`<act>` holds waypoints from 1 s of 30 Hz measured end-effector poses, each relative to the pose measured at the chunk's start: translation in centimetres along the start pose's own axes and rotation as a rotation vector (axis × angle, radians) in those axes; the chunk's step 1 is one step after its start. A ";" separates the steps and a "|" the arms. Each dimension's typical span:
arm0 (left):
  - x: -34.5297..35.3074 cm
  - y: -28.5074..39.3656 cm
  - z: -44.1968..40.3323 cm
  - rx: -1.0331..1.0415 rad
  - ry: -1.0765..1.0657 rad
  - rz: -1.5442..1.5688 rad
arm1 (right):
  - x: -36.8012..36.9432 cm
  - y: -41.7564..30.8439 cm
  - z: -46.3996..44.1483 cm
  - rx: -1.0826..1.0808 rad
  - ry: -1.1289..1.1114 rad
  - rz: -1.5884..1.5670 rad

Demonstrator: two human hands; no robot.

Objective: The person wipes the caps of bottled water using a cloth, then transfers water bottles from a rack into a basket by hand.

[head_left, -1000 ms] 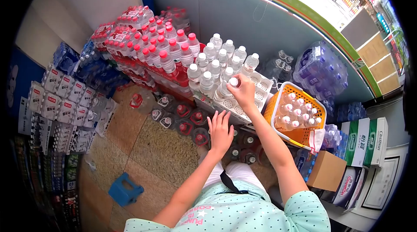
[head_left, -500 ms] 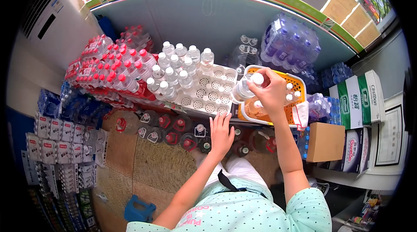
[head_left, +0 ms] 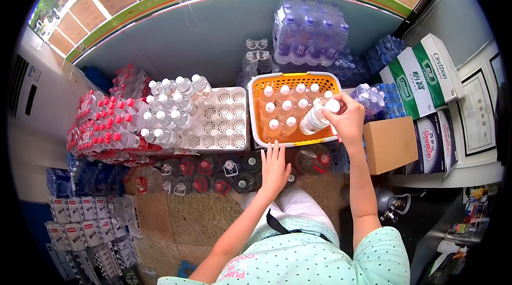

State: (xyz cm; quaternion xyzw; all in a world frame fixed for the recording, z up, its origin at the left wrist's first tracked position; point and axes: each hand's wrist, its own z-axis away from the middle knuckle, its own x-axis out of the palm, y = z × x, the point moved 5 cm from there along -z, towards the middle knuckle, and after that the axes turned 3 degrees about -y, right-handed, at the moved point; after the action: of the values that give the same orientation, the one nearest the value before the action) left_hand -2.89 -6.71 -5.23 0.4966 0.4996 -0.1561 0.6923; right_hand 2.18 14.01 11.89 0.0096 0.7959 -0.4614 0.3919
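My right hand [head_left: 346, 119] grips a clear water bottle [head_left: 316, 119] near its white cap, holding it tilted over the right part of the yellow basket [head_left: 337, 86]. Several white-capped bottles [head_left: 287, 106] stand in rows in that basket. My left hand [head_left: 274, 168] is open, its fingers spread at the basket's front left corner, and it holds nothing. To the left of the basket, a white crate [head_left: 234, 124] with round pockets has white-capped bottles [head_left: 181, 103] standing in its left part. I cannot tell whether the held bottle touches the basket floor.
Red-capped bottles [head_left: 114, 119] are packed left of the crate. Large bottles [head_left: 201, 183] stand on the floor before it. A purple bottle pack [head_left: 309, 34] sits behind the basket. On the right are a cardboard box [head_left: 392, 146] and green-and-white cartons [head_left: 421, 74].
My view has turned to the right. My right hand has carried the water bottle from the basket's left edge to its right part. My left hand now rests nearer the basket.
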 end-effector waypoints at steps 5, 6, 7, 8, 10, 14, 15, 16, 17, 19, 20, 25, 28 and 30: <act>2.0 0.5 -0.4 0.004 -0.092 -0.103 | 0.5 4.3 0.4 0.073 -0.010 0.036; 2.4 0.5 -0.4 0.000 -0.108 -0.117 | 0.9 5.2 0.4 0.082 -0.015 0.060; 2.7 0.3 -0.4 -0.003 -0.124 -0.131 | 1.3 5.9 0.5 0.090 -0.020 0.083; 3.0 0.2 -0.4 -0.009 -0.139 -0.145 | 1.7 6.8 0.6 0.098 -0.026 0.107; 3.7 0.0 -0.4 -0.008 -0.167 -0.181 | 3.3 9.0 0.8 0.105 -0.044 0.110; 3.9 0.2 -0.4 -0.016 -0.202 -0.201 | 6.4 12.3 1.3 0.130 -0.066 0.146; 3.9 0.2 -0.4 -0.017 -0.210 -0.209 | 7.1 12.8 1.4 0.129 -0.070 0.155; 4.0 0.2 -0.4 -0.019 -0.217 -0.217 | 7.8 13.4 1.5 0.126 -0.074 0.163; 4.1 0.2 -0.4 -0.021 -0.224 -0.224 | 8.6 14.1 1.7 0.162 -0.087 0.151; 4.0 0.3 -0.4 -0.027 -0.238 -0.236 | 9.8 14.4 2.0 0.172 -0.104 0.157; 4.0 0.3 -0.4 -0.030 -0.245 -0.241 | 10.3 14.6 2.1 0.176 -0.111 0.161; 3.8 0.4 -0.5 -0.030 -0.267 -0.269 | 12.7 15.4 2.7 0.192 -0.148 0.194; 3.9 0.2 -0.5 -0.030 -0.268 -0.286 | 13.5 16.1 2.7 0.162 -0.130 0.187; 3.9 0.3 -0.5 -0.028 -0.265 -0.291 | 13.9 16.7 2.7 0.146 -0.140 0.176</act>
State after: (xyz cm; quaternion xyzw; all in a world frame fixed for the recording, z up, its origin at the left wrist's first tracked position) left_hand -1.22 -5.04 -8.35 0.3846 0.4726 -0.3116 0.7291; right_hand 0.46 16.77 -9.72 0.0754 0.7269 -0.4815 0.4838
